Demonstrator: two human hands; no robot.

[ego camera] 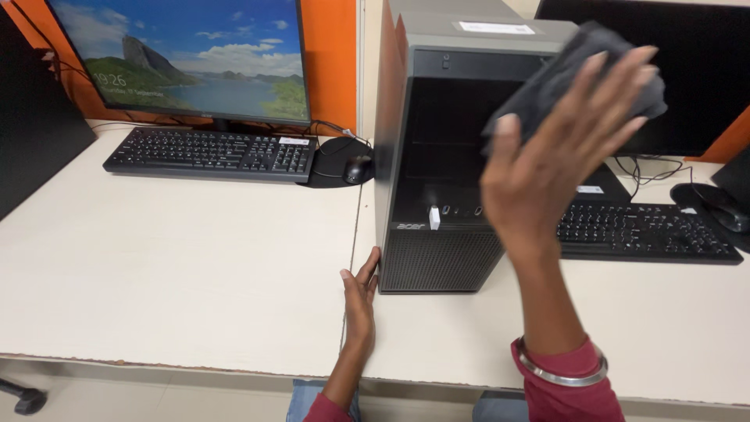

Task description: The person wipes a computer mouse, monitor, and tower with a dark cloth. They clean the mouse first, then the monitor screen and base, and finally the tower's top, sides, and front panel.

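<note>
On the pale counter (195, 266) in front of me stands a grey and black desktop tower (437, 156), upright, its front panel facing me. My right hand (547, 164) is raised against the upper right of that front, and its fingers (617, 86) are spread and pressing a dark grey cloth (570, 74) to the top corner of the case. The cloth is bunched under my palm and fingertips rather than pinched; I am gripping it loosely at best. My left hand (361, 301) lies low at the tower's bottom left corner, open and flat, its fingertips touching the case edge to brace it.

The risk, as I judge it: with the push landing high on the tower and only a light brace at the base, the case could rock or slide back toward the black monitor (703, 70) behind it. The cloth could also slip out from under my spread fingers, since nothing clamps it. A small white plug (434, 218) sticks out of the front ports, and a downward wipe might catch it.

My right forearm rises steeply from the counter's near edge, wrist bent back, a metal bangle (558, 373) above a red sleeve. The left forearm reaches straight forward, wrist flat.

To the left sit a lit monitor (180, 59), a black keyboard (211, 152) and a mouse (358, 168); a second keyboard (644, 230) lies to the right.
</note>
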